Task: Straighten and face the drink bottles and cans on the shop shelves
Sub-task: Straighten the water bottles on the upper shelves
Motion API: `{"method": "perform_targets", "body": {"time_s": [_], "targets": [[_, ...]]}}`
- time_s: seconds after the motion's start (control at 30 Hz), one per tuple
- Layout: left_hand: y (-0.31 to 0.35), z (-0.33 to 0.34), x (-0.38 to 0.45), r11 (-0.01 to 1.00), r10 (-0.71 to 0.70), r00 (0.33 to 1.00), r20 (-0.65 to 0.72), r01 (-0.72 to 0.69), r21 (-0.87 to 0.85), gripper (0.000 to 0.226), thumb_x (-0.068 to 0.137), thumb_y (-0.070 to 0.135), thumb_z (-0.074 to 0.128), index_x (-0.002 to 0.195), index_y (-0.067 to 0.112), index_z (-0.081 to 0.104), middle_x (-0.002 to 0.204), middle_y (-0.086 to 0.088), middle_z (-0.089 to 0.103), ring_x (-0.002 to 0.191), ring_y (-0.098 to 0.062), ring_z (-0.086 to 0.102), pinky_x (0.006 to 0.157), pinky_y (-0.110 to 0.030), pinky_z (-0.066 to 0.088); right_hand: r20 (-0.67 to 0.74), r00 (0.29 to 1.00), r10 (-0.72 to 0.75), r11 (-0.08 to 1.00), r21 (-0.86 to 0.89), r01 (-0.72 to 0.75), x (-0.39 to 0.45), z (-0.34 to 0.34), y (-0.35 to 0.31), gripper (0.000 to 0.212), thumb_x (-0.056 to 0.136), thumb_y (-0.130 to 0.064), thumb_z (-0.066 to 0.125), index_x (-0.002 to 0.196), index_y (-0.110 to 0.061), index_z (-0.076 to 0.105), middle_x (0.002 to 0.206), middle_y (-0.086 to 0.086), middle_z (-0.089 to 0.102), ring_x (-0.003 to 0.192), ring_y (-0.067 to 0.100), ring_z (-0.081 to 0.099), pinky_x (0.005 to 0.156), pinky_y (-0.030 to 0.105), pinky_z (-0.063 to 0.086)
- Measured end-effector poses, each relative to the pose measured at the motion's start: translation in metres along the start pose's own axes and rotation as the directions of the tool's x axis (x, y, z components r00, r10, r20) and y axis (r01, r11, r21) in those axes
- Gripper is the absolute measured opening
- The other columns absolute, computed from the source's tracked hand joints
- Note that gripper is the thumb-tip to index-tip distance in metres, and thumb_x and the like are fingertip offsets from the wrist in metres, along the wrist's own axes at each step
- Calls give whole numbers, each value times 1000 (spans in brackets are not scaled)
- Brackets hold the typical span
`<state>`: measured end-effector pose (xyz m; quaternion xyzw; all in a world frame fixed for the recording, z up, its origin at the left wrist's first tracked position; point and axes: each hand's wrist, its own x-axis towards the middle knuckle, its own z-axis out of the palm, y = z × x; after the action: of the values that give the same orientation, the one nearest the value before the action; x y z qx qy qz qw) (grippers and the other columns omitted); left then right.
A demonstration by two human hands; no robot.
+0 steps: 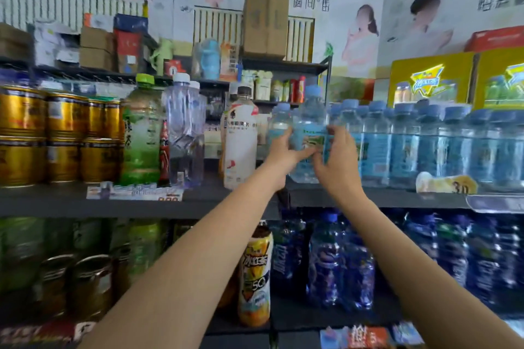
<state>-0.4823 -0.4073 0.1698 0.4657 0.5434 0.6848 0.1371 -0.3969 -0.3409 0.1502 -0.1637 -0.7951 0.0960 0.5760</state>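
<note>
Shop shelves (pixel 113 204) face you; your left hand (pixel 283 150) and right hand (pixel 337 153) both grip the blue-capped water bottle (pixel 309 127) between them. Turn its label forward; set it flush beside the row (pixel 425 144) right of your hands.

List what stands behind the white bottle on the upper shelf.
Behind the white bottle, another bottle's pale cap and an orange edge show; the rest is covered.

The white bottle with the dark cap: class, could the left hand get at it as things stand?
Probably yes. The white bottle stands at the shelf's front edge, just left of the left hand, with nothing before it. That hand would first have to let go of the water bottle.
</note>
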Motion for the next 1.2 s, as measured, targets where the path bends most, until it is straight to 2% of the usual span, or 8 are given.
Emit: {"method": "perform_targets", "body": {"time_s": [0.17,0.43,0.67,0.8,0.93,1.03,1.13,1.2], "targets": [[-15,12,12,902,94,994,-54,-62,428,71,82,24,70,143,14,35,136,-10,48,123,-26,48,98,-46,45,86,996,-32,986,-162,45,-9,4,28,50,86,-5,61,131,-1,41,132,19,35,123,33,34,98,35,33],[-14,21,6,795,259,961,-96,-155,587,58,88,18,61,140,18,35,132,-8,48,119,-24,51,98,-40,44,-157,987,-34,995,-103,18,-14,23,12,35,86,3,53,121,4,48,134,26,34,116,38,37,91,44,40],[10,-45,-42,562,758,626,-183,-485,670,40,81,-3,48,120,8,47,110,5,42,103,-15,50,87,-27,44,-326,929,-174,963,139,229,-19,56,-58,32,87,-9,60,115,1,48,126,23,39,114,26,36,92,30,35],[17,-129,-71,570,792,491,-363,-379,729,34,77,1,46,111,4,48,105,3,42,97,-17,48,84,-27,43,-273,934,-228,911,280,304,-30,99,-133,36,79,6,52,115,5,48,125,25,39,116,29,37,95,17,29],[28,-235,-113,646,749,383,-540,-244,723,30,78,0,47,102,17,42,96,15,38,91,-9,45,80,-17,36,-228,923,-309,853,362,375,-52,155,-226,37,75,5,47,112,7,50,120,27,43,110,34,45,93,32,39],[40,-329,-149,679,716,310,-625,-105,727,27,83,-2,48,103,14,42,103,4,43,90,-8,44,75,-8,34,-179,918,-355,803,444,397,-74,202,-306,37,76,-1,41,110,6,51,119,26,43,108,36,46,92,37,40],[53,-427,-184,694,696,258,-670,-3,720,25,85,-1,47,109,5,46,105,-4,46,90,-15,46,82,-24,40,-44,927,-372,787,515,340,-94,256,-388,40,74,2,47,113,7,50,120,24,43,112,36,44,97,34,36],[62,-485,-201,716,641,305,-705,95,692,31,89,2,46,120,3,43,119,-15,47,105,-24,48,94,-31,38,85,920,-383,772,576,268,-101,291,-439,44,73,4,47,117,8,48,119,25,44,114,37,44,101,36,35]]}}
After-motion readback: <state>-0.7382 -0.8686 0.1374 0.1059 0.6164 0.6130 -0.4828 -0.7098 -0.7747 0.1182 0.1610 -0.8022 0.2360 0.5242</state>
